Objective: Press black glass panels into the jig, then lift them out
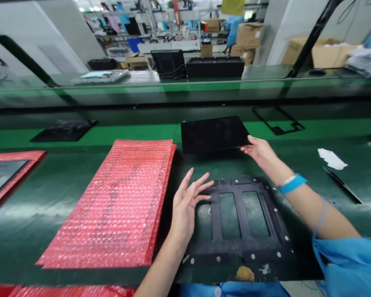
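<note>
Our right hand [259, 152] pinches the black panel's [213, 133] right near corner at the worktop's far edge, long axis crosswise, while our left hand [187, 202], fingers spread, hovers nearer us.

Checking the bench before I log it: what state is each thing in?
Tablet: flat, right hand gripping its right edge.
Left hand: open, holding nothing, over the jig.
Jig: empty, flat.
Bubble bags: stacked flat.
Bezel: lying on the belt.
</note>
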`<state>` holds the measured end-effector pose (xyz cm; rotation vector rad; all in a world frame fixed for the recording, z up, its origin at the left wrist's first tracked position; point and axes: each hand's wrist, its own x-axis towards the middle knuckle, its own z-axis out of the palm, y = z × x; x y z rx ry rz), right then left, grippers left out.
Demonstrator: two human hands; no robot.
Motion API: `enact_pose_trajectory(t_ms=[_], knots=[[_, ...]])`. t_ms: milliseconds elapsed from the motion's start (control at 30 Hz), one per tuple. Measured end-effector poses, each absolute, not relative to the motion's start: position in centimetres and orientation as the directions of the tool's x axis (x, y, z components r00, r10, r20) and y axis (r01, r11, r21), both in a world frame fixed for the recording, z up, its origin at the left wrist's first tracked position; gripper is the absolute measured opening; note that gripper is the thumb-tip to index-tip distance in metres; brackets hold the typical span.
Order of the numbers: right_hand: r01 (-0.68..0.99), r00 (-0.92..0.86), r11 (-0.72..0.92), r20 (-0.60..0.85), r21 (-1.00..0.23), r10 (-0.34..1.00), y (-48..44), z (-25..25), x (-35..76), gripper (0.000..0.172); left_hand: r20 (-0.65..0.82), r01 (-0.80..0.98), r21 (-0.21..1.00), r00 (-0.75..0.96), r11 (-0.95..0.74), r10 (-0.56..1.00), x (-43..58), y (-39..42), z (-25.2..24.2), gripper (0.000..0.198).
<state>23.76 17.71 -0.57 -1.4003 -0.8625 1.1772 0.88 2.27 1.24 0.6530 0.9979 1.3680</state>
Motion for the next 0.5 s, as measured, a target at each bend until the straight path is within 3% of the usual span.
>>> enact_pose_trajectory(t_ms=[200,300,367,500], knots=[[0.281,0.400,-0.241,-0.115,-0.929,0.909,23.6,-1.0,23.7,0.027,-0.265,-0.443,0.862,0.023,0.247,0.964,0.7,2.3,1.2,0.064],[0.514,0.479,-0.269,0.012,-0.814,0.878,24.2,-1.4,26.6,0.024,-0.267,-0.436,0.860,0.059,0.266,0.962,0.8,2.1,0.9,0.057],[0.635,0.497,-0.284,0.098,-0.718,0.862,24.4,-1.8,28.6,0.032,-0.266,-0.441,0.854,0.088,0.277,0.960,0.8,1.9,0.8,0.051],[0.751,0.469,-0.316,0.131,-0.580,0.873,25.2,-2.4,31.0,0.045,-0.256,-0.454,0.838,0.165,0.304,0.952,0.7,1.7,0.8,0.039]])
